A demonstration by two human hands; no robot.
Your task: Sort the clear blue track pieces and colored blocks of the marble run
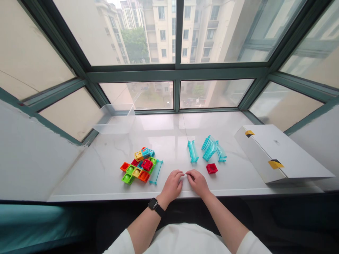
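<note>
My left hand (173,184), wearing a black watch (156,206) on its wrist, rests on the white ledge with fingers loosely bent and its thumb apart. Facing it, my right hand (198,182) lies on the ledge, fingers relaxed and slightly curled; I see nothing held in either. The fingertips nearly meet. Left of my left hand is a clear blue track piece (156,171), beside a pile of coloured square blocks (136,171). A single red block (212,168) sits right of my right hand. Beyond it are a straight blue track piece (192,151) and several curved track pieces (209,148).
A transparent plastic bin (116,123) stands at the back left. On the right is a large white box (288,151) with yellow and black tabs. Green-framed windows (174,76) enclose the marble-patterned ledge (100,176), whose front edge runs close to my wrists.
</note>
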